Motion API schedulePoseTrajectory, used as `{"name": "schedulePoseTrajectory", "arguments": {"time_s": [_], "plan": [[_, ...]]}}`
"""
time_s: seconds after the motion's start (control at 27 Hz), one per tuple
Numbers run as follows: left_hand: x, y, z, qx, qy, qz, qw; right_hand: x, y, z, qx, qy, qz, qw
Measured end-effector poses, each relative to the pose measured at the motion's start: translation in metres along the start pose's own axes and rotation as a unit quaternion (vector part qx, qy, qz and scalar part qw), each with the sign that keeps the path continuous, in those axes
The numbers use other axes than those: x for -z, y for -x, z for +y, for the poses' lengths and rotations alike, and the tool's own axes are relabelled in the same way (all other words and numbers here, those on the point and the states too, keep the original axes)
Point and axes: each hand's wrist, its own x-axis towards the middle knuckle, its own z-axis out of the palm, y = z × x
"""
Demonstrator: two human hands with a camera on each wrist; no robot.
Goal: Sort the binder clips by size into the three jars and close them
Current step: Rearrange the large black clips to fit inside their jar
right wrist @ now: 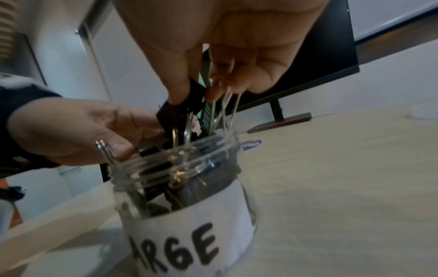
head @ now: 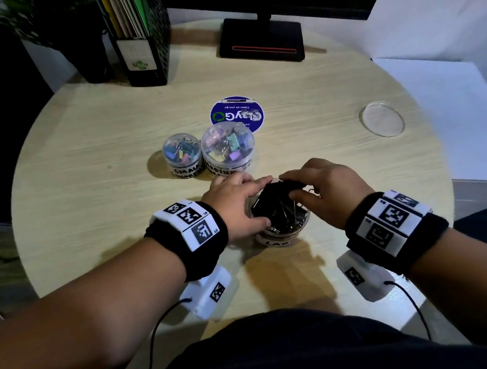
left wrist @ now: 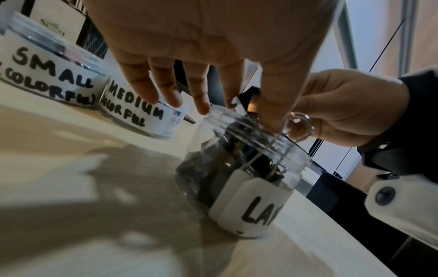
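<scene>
The open large jar (head: 283,235) stands near the front of the round table (head: 104,141), packed with black binder clips (head: 276,207) up to its mouth. My left hand (head: 251,202) spans the mouth, with fingertips at the far rim and the thumb on a clip at the near rim (right wrist: 149,150). My right hand (right wrist: 201,91) pinches a black binder clip (right wrist: 180,110) and its wire handles just above the mouth. The "LARGE" label (right wrist: 189,234) faces me. Behind it stand the small jar (head: 183,155) and the medium jar (head: 228,150), lidded and full of colourful clips.
A clear round lid (head: 381,118) lies alone at the table's right side. A blue round sticker (head: 237,114) sits behind the jars. At the back are a monitor stand (head: 261,41), a black file holder (head: 141,42) and a plant pot (head: 86,56).
</scene>
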Motion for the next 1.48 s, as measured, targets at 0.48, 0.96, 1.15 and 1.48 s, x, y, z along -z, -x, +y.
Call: {"name": "schedulePoseTrajectory", "arguments": {"time_s": [0.48,0.96,1.15,1.48], "plan": [[0.002,0.002,-0.003,-0.017,0.013,0.016,1.0,0.008,-0.011,-0.012,-0.007,0.107,-0.039,0.993],[-0.004,0.005,-0.003,-0.005,0.084,0.072,0.994,0.016,-0.007,-0.019,-0.053,-0.19,0.08,0.977],[-0.002,0.007,-0.002,0.003,0.095,0.077,0.993,0.006,-0.007,-0.013,-0.032,-0.008,-0.031,0.999],[0.001,0.002,-0.006,-0.014,0.07,0.042,0.997,0.011,-0.017,-0.024,0.069,-0.001,-0.013,0.998]]}}
